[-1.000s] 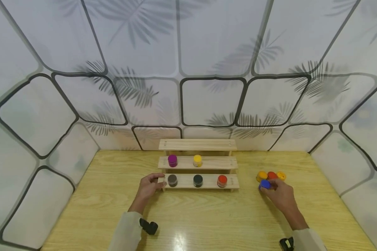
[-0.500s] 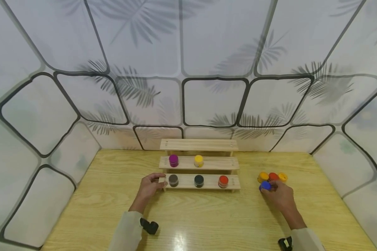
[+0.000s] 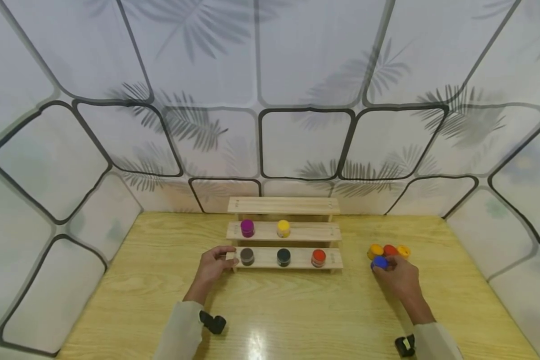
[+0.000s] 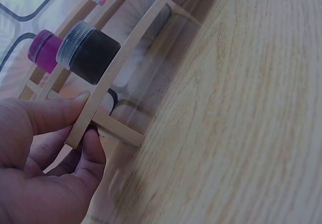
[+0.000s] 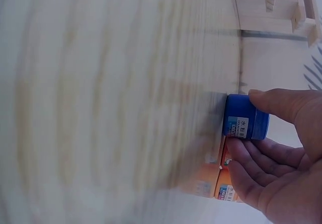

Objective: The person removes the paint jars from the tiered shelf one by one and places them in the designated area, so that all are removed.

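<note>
My left hand (image 3: 210,267) pinches the left end of the lowest step of a three-step wooden rack (image 3: 270,264); in the left wrist view the thumb lies on top and the fingers curl beneath. Right beside it stands a dark grey paint jar (image 4: 95,55). My right hand (image 3: 401,280) grips a blue paint jar (image 5: 244,117) between thumb and fingers, at the right of the table. Just behind that jar stand an orange jar (image 3: 375,251), a red jar (image 3: 390,249) and a yellow-orange jar (image 3: 404,251).
On the lowest step are also a black jar (image 3: 284,257) and a red-orange jar (image 3: 318,257). The middle step bears a purple jar (image 3: 247,228) and a yellow jar (image 3: 283,228). A patterned wall covering (image 3: 306,145) rises behind the wooden table (image 3: 306,310).
The view shifts slightly. Both hands keep their places, the left on the rack's end and the right on the blue paint jar.
</note>
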A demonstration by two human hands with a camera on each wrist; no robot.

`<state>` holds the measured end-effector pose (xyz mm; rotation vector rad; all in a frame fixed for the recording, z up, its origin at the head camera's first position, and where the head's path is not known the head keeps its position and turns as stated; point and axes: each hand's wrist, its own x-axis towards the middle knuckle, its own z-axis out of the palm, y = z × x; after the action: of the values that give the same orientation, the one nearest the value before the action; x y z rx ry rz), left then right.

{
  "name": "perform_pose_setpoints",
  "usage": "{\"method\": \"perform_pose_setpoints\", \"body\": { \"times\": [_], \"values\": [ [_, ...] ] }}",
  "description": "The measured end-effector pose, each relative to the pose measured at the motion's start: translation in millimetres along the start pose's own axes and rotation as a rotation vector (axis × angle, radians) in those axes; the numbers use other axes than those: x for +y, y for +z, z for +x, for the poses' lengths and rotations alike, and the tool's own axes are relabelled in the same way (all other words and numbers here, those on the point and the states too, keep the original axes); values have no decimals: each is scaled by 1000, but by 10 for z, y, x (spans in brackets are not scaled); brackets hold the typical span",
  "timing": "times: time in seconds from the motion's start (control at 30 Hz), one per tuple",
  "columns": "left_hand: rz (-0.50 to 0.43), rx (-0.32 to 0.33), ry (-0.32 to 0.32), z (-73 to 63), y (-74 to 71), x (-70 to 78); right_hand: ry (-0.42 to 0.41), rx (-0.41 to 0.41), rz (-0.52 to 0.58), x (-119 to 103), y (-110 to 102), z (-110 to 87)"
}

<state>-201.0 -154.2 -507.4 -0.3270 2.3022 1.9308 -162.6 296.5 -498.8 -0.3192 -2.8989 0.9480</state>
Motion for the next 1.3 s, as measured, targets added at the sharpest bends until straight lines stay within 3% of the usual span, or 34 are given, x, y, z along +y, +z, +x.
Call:
{"method": "perform_pose_setpoints", "body": {
  "times": [0.3,0.7,0.83,1.1,1.3],
  "values": [
    [17,13,5,22,-22,-14,0,-7,38,-56,-67,-27],
    [-9,7,0,6,-26,1,-59,15,5,-95,-181,-45],
    [-10,2,-6,20,-20,-15,-85,55,49,-90,-175,-28],
    [-22,4,-3,29,-10,-35,-146,236,122,-217,-131,46],
    [-13,-4,-9,24,-7,-39,-159,248,203,-389,-83,87]
  ]
}}
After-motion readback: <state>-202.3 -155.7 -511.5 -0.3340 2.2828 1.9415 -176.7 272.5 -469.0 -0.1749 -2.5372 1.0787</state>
